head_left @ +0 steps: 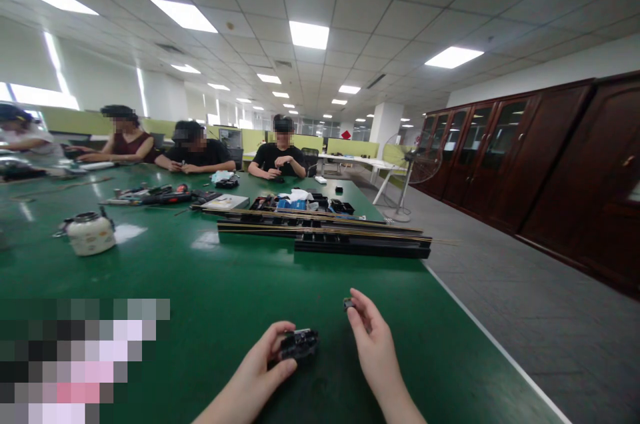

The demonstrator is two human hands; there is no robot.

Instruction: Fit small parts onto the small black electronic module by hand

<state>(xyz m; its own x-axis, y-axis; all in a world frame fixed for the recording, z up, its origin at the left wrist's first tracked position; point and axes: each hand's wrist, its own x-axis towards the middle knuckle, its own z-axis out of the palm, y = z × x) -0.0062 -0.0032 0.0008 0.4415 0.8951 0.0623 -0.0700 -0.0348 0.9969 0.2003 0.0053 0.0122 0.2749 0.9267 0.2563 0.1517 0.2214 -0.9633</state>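
Observation:
My left hand is closed around a small black plastic assembly, thumb on the near side and fingers on the far side. The assembly is held just over the green tabletop; its finer details are too small to tell. To its right, my right hand pinches a small grey, block-like part between thumb and fingertips. The two hands are apart, and the part does not touch the assembly.
Long black rails with thin brass-coloured rods lie across the table ahead. Behind them are black trays and tools. A white patterned jar stands at left. Several people sit around the far side. A fan stands beyond the right edge.

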